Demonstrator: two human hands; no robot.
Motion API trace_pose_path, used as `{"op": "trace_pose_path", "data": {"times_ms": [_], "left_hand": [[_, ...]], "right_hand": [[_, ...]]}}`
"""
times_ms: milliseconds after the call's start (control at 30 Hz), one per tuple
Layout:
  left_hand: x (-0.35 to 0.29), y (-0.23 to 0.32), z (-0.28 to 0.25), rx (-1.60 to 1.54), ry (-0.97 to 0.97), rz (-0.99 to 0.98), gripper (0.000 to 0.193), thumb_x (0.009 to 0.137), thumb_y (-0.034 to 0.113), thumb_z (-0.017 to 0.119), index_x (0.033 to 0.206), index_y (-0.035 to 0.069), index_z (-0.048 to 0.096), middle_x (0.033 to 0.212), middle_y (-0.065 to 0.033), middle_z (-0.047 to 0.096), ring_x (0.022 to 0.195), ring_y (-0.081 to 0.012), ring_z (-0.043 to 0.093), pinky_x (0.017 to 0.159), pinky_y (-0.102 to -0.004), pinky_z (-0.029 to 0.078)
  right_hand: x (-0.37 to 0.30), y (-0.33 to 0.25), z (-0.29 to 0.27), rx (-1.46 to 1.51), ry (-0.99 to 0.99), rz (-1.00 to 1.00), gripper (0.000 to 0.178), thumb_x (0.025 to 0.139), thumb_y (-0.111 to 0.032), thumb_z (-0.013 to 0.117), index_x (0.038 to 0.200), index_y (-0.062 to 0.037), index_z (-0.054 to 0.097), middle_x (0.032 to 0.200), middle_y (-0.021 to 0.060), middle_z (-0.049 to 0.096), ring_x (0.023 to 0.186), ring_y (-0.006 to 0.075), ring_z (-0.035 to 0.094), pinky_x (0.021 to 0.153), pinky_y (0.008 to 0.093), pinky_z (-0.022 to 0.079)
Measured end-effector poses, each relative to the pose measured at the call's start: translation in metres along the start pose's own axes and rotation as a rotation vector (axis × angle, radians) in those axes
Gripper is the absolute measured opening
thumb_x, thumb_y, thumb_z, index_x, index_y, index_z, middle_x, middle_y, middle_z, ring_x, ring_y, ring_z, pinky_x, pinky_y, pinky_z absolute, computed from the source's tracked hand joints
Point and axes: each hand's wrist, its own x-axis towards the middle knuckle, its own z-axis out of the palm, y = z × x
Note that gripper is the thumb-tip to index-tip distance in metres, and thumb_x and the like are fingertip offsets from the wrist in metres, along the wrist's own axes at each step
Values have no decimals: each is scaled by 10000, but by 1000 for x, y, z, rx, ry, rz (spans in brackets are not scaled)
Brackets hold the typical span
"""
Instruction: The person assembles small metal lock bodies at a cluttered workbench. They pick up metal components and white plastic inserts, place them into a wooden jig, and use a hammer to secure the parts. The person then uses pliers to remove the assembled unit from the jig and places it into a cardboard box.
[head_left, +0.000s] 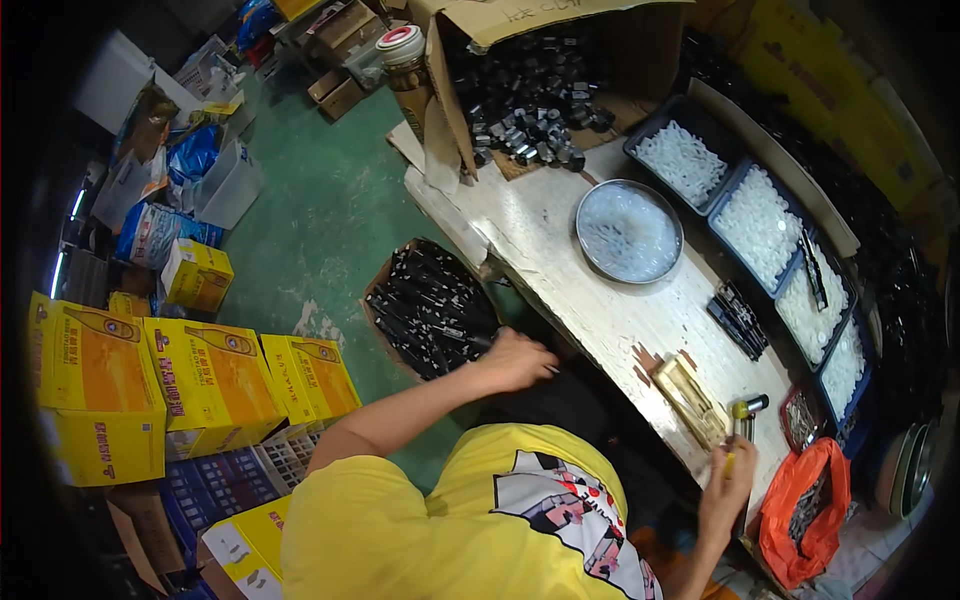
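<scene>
- Apparently half curled, left hand is at the near right edge of a floor-level carton; cannot tell whether its fingers pinch anything.
- Right hand bent inward at the table's near end, fingers closed around a small yellow piece, mostly hidden by them.
- Just beyond it: short yellow-and-black cylinder; pale, worn, oblong block just left, recessed on top.
- Carton packed with slender black parts, pale flecks among them.
- Table whitish, scuffed; round metal pan of translucent bits toward its far end.
- Black sticks bunched between pan and cylinder; white plastic pieces in trays along the right.
- Crumpled orange-red bag right of right hand.
- Table edge separates the hands; yellow boxes crowd the left.
</scene>
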Motion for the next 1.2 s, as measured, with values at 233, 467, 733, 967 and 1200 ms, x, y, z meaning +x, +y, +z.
{"op": "trace_pose_path", "data": {"times_ms": [233,467,733,967,1200], "left_hand": [[-56,-141,94,408,202,-327,177,782,180,494,870,121,637,961,-69,526,974,-266,460,875,-483,303],[-56,-156,162,272,293,-608,305,826,133,438,1097,33,537,1332,-220,335,1246,-414,289,986,-480,297],[-33,-158,100,-91,940,-945,366,756,20,546,1118,73,532,1135,-147,469,1006,-329,478,847,-416,395],[4,-99,-63,-48,1397,-394,262,808,45,535,1068,7,540,1064,-142,479,982,-311,457,871,-390,351],[72,-67,-122,-130,1192,-100,202,766,-1,545,963,-4,588,948,-128,516,921,-295,481,828,-376,375]], "right_hand": [[4,112,-24,-433,362,51,243,892,-142,499,970,88,493,996,225,490,905,360,475,795,405,383],[1,160,-22,-627,432,167,257,836,-169,564,941,65,541,1004,232,513,913,373,490,799,430,391],[25,111,-36,-697,678,-20,130,782,-107,599,851,-4,559,983,167,529,909,332,495,761,413,393],[128,62,-16,-447,524,-256,100,724,-47,600,822,-51,584,909,98,552,893,283,502,745,402,367],[223,47,-18,-458,600,-259,83,711,-79,609,794,-87,613,882,66,544,861,260,482,702,398,337]]}}
